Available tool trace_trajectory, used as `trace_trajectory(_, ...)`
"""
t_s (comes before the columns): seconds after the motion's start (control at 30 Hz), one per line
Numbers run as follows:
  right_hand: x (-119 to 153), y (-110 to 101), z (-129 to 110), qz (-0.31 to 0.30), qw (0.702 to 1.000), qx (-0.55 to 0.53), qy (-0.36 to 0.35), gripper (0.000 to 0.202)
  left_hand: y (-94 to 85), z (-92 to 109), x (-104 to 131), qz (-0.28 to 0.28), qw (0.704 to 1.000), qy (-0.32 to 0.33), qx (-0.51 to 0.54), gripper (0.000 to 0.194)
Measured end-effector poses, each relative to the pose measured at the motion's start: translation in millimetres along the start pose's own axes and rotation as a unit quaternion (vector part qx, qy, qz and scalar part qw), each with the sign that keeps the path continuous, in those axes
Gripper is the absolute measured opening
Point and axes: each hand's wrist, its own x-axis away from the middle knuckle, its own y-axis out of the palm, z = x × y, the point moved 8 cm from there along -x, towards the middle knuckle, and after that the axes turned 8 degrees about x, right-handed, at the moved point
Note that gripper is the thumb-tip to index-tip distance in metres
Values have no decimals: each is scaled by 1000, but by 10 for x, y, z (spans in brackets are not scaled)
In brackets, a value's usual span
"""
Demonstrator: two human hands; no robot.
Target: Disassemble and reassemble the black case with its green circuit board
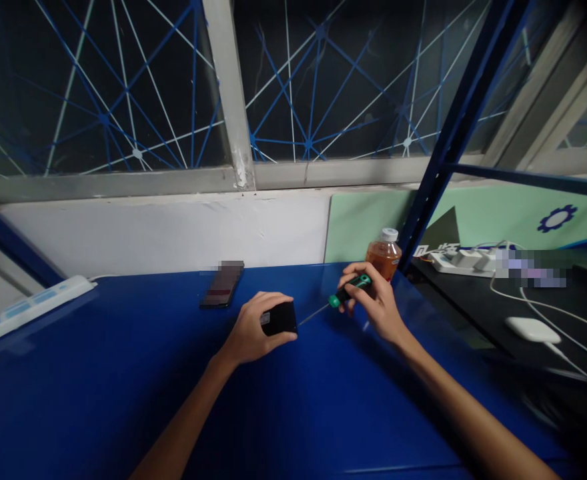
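The head view shows a glossy blue tabletop (138, 373) running back to a low white wall (173, 233), with dark window panes (348, 80) above it, crossed by blue and pale lines in star-like patterns. A green panel (363, 213) stands against the wall toward the right, behind a blue metal frame (441, 143).

Over the middle of the tabletop, the left hand (258, 327) has its fingers closed around the sides of a small black box (279, 319). The right hand (371, 300) grips a screwdriver (351, 291) by its black and green handle, the shaft slanting down toward the box's right end; whether the tip touches it, I cannot tell.

A phone (222, 285) lies near the back edge, left of the box. A capped bottle of amber drink (384, 257) stands just behind the right hand. A white power strip (33, 308) lies at the far left, and on the right a black surface (511, 300) carries another strip (466, 261), cables and a white charger (532, 329).
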Motion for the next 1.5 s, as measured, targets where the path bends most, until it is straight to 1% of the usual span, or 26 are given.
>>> trace_trajectory(0.1,7,-45,21,39,999,32,5,33,11,6,-2,-6,1000,0,-4,48)
trace_trajectory(0.2,15,-57,35,56,997,61,10,27,18,5,7,-6,1000,3,-5,49)
trace_trajectory(0.37,15,-3,119,19,999,6,34,23,36,-9,20,-5,1000,4,-1,50)
trace_trajectory(0.53,17,-3,209,2,999,-22,42,24,10,21,8,4,1000,4,9,50)
trace_trajectory(0.67,5,-13,200,-1,999,-11,38,26,-19,24,7,18,1000,-4,14,51)
trace_trajectory(0.8,-3,-31,170,6,999,21,50,28,-28,3,13,18,1000,-10,15,53)
trace_trajectory(0.9,3,-47,150,17,997,53,47,26,-66,-7,21,18,999,-10,28,56)
trace_trajectory(1.0,14,-45,111,35,996,76,29,22,-131,-41,30,20,999,-17,46,60)
trace_trajectory(1.07,15,1,77,36,997,61,21,20,-182,-73,36,20,998,-21,54,61)
trace_trajectory(1.17,15,121,9,30,999,21,18,24,-265,-119,60,6,998,-21,66,62)
trace_trajectory(1.3,46,332,-45,21,999,32,30,25,-417,-214,160,-21,998,-30,58,63)
trace_trajectory(1.4,91,507,-13,9,997,53,51,25,-541,-303,270,-32,998,-34,37,60)
trace_trajectory(1.5,156,682,84,-23,995,39,92,27,-616,-377,372,-40,999,-33,9,60)
